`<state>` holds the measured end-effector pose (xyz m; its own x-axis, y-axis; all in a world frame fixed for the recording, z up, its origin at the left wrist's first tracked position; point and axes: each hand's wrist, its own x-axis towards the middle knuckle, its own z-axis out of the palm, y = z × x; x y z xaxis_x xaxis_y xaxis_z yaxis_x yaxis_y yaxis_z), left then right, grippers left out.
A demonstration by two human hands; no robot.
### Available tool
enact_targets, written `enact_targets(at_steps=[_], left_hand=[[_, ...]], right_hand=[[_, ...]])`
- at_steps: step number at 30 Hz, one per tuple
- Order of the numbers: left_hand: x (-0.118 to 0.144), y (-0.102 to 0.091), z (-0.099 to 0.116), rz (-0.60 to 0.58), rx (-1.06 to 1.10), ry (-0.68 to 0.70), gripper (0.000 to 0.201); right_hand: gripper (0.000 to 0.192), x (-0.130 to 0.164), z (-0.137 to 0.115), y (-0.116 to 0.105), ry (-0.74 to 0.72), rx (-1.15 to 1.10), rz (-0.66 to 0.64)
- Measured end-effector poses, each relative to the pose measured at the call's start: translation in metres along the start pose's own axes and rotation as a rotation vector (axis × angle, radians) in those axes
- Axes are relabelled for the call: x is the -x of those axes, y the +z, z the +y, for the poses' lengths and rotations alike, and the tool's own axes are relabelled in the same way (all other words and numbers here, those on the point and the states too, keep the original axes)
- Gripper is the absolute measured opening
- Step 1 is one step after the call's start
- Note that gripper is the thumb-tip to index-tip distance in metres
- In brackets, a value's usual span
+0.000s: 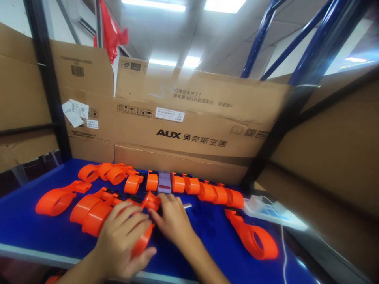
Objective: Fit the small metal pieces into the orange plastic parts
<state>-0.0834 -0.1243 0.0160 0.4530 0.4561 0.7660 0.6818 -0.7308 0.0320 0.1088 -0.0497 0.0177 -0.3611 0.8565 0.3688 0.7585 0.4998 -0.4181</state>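
My left hand [122, 240] is curled round an orange plastic ring-shaped part [143, 241], its fingers over the top and its thumb along the near side. My right hand [173, 217] pinches the narrow upper end [151, 201] of what looks like the same part; the fingertips are partly hidden. Right beside my left hand lie several similar orange rings with black pieces [96, 217], partly covered by my fingers. A small light strip [187, 205] sits by my right wrist.
More orange rings [207, 192] line the back of the blue table [204, 248], with a phone [164, 182] among them. Single rings lie at left [55, 201] and right [260, 242]. A white cable [283, 244] runs down at right. A cardboard wall [189, 130] and posts enclose the table.
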Motion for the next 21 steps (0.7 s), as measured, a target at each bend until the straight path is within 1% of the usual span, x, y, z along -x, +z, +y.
enact_targets(at_steps=[2,4,6,7,8,9,10,11,12,13,14,15,16,18,19,21], left_hand=[[-0.017,0.000,0.006,0.054,0.196,-0.079,0.022],[-0.034,0.009,0.012,0.152,0.396,-0.182,0.024],[-0.050,0.027,0.019,0.277,0.570,-0.234,0.023],[-0.057,0.038,0.022,0.327,0.651,-0.316,0.024],[-0.064,0.049,0.024,0.376,0.739,-0.433,0.029],[-0.070,0.060,0.025,0.438,0.844,-0.563,0.038],[-0.076,0.069,0.026,0.454,0.997,-0.692,0.048],[-0.081,0.077,0.025,0.449,1.188,-0.820,0.051],[-0.086,0.084,0.023,0.417,1.385,-0.920,0.050],[-0.090,0.090,0.020,0.388,1.546,-0.985,0.050],[-0.093,0.094,0.015,0.367,1.659,-1.024,0.049],[-0.095,0.099,0.010,0.357,1.725,-1.046,0.047],[-0.095,0.103,0.004,0.351,1.757,-1.059,0.046],[-0.094,0.111,-0.006,0.359,1.740,-1.108,0.041],[-0.092,0.116,-0.011,0.374,1.699,-1.147,0.040],[-0.086,0.124,-0.019,0.406,1.576,-1.224,0.042]], right_hand=[[0.032,-0.004,0.008,-0.006,0.042,-0.313,0.017],[0.037,-0.009,0.017,-0.012,0.086,-0.638,0.038],[0.044,-0.013,0.025,-0.017,0.120,-0.904,0.064],[0.048,-0.015,0.029,-0.020,0.136,-0.994,0.082],[0.052,-0.017,0.032,-0.023,0.154,-1.051,0.108],[0.053,-0.019,0.036,-0.026,0.172,-1.079,0.140],[0.054,-0.022,0.039,-0.029,0.188,-1.089,0.170],[0.054,-0.024,0.043,-0.030,0.198,-1.090,0.194],[0.054,-0.026,0.047,-0.031,0.199,-1.093,0.205],[0.054,-0.028,0.050,-0.030,0.191,-1.097,0.206],[0.055,-0.031,0.054,-0.028,0.177,-1.099,0.199],[0.056,-0.033,0.057,-0.026,0.160,-1.094,0.190],[0.058,-0.035,0.060,-0.022,0.142,-1.081,0.184],[0.058,-0.037,0.065,-0.015,0.104,-1.031,0.174],[0.056,-0.038,0.068,-0.013,0.082,-0.988,0.157],[0.043,-0.038,0.075,-0.014,0.035,-0.856,0.109]])
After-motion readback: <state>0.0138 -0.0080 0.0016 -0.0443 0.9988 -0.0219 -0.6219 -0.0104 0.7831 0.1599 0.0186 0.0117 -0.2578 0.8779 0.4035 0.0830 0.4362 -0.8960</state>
